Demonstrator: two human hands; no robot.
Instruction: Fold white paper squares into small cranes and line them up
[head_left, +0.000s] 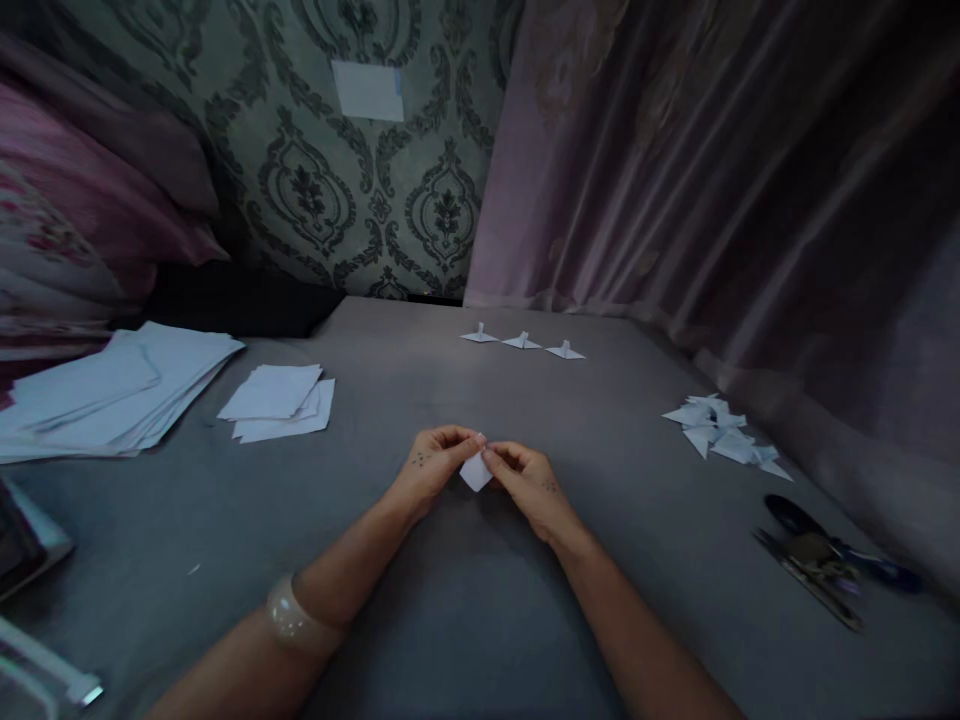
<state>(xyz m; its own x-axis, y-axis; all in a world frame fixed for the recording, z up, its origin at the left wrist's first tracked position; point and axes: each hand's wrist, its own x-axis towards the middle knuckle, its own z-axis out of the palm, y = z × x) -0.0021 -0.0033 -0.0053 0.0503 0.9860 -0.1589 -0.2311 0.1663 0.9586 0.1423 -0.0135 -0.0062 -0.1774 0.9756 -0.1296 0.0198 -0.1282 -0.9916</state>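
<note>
A small folded piece of white paper (475, 474) is held between both hands at the middle of the grey surface, one pointed corner facing me. My left hand (439, 458) pinches its upper left edge between thumb and fingers. On the other side, my right hand (529, 482) pinches the upper right edge, thumb on top. The fingertips of the two hands almost meet at the paper's far end, and they hide part of its folds. Beyond the hands, three folded paper birds (522, 341) stand in a row.
Square paper sheets (274, 392) and a larger paper stack (180, 375) lie at left. A heap of folded paper pieces (720, 430) sits at right, with scissors (795, 515) and other small tools nearer me. A white cable plug (82, 688) lies front left. Curtains (675, 180) border the right.
</note>
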